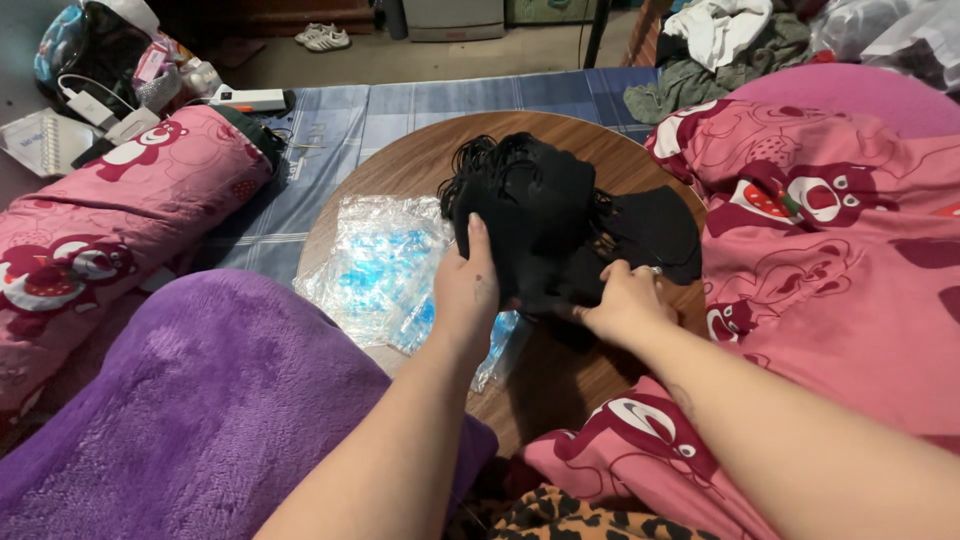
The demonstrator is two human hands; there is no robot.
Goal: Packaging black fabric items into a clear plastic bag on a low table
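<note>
Round wooden table [420, 165] carries a stack of black face masks [545, 215] beside clear plastic packets [385, 270]. Left hand [467, 285] grips the stack's near left edge; right hand [625, 300] pinches its lower right edge. Purple blanket [200, 400] left, pink printed bedding [830, 260] right.

Cluttered bedroom floor, dim indoor light, seen from above.

Round wooden table [400, 170] sits low at centre, on a blue checked sheet [400, 105] spread over the floor. Purple fleece blanket [200, 400] near left; pink cartoon-print bedding [830, 260] fills the right side, a matching pink bolster [110, 230] at left. Leopard-print fabric [560, 515] at the near edge. Far side: bare beige floor [450, 55], a pair of white sneakers [322, 37], a grey box-shaped unit [452, 18]. Far left: white charger and cables [95, 105], bags, a notebook [40, 140]. Far right: heap of loose clothes [720, 45].
</note>
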